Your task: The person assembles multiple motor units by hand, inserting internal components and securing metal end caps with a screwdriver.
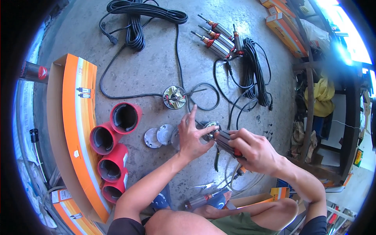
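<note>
My right hand (254, 150) grips a motor (225, 141), a dark ribbed cylinder with red at both ends. It is tilted, its upper end close to a round metal end cap (212, 125). My left hand (192, 137) has its fingers spread, one pointing away from me and another reaching over the cap beside the motor's end. Part of the cap is hidden behind that hand. Flat grey discs (152, 138) lie left of it. Farther off sits an open round cap with wires inside (174, 97), joined to a black cable (133, 96).
Several red tubes (125, 117) stand left beside a long orange carton (80, 129). More motors (215, 46) lie at the far right near a coiled cable (253, 70). Pliers (216, 159) and an orange-handled tool (241, 171) rest near my knees. A shelf (309, 109) borders the right.
</note>
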`<state>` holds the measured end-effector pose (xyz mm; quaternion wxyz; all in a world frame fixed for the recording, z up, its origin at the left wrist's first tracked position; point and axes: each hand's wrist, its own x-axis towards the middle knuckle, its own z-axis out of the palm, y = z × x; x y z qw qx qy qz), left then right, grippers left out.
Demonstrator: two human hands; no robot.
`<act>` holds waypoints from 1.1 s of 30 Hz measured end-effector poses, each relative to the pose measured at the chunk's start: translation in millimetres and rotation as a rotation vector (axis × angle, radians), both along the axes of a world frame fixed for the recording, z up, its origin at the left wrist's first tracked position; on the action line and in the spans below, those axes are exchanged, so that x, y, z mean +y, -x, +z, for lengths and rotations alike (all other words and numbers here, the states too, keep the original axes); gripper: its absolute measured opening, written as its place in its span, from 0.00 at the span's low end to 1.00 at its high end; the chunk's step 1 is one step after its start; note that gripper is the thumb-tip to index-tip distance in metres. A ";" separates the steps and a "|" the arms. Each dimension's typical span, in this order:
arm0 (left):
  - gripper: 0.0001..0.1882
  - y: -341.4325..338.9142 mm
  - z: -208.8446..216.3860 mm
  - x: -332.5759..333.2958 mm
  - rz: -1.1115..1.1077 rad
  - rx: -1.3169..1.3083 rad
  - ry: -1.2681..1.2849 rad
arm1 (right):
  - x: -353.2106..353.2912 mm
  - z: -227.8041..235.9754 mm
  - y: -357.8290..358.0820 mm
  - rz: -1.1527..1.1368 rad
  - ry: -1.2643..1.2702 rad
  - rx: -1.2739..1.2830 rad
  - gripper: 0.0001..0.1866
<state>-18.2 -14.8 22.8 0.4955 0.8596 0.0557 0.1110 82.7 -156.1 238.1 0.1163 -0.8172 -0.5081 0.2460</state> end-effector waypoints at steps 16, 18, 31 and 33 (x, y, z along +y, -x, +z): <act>0.21 0.4 0.0 1.5 -0.003 0.017 0.012 | 8.0 3.5 0.6 -0.099 0.228 0.063 0.27; 0.22 1.2 1.0 2.1 -0.006 0.027 0.011 | 10.8 1.8 5.8 -0.143 0.220 0.047 0.25; 0.28 4.9 -0.6 2.0 -0.020 -0.009 0.008 | 18.7 -8.4 -0.9 -0.048 0.285 0.020 0.35; 0.36 9.5 -6.3 1.9 -0.045 -0.075 0.050 | 28.7 2.3 3.0 -0.068 0.154 -0.095 0.43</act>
